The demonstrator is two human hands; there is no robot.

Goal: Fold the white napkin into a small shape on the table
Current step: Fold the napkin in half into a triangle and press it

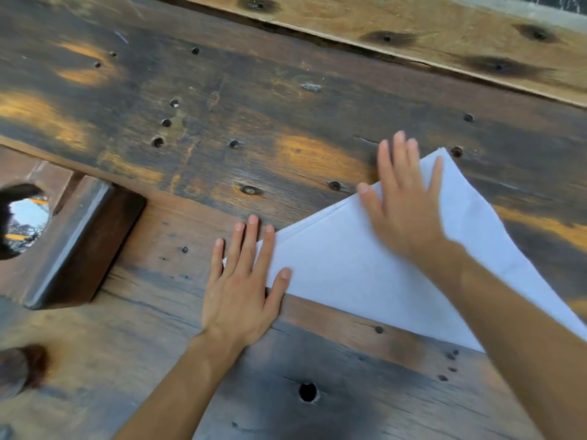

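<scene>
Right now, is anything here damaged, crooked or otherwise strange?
The white napkin looks fine: it lies flat as a triangle under the left hand and right hand. Only the wooden table looks odd: dark, burnt-looking patches and many small holes, one open hole between the forearms.

Weathered, dark-stained plank table (222,106), white napkin (349,265) folded to a triangle lying flat on it, raised wooden block (79,242) at left

Dark wooden block (85,246) at left, edges worn, round cutout (23,220) just beside it showing daylight through. Pale plank (444,36) runs along the far side with dark stains around its fasteners. Scattered screw heads (334,185) mid-frame, open drilled hole (307,392) near the front
</scene>
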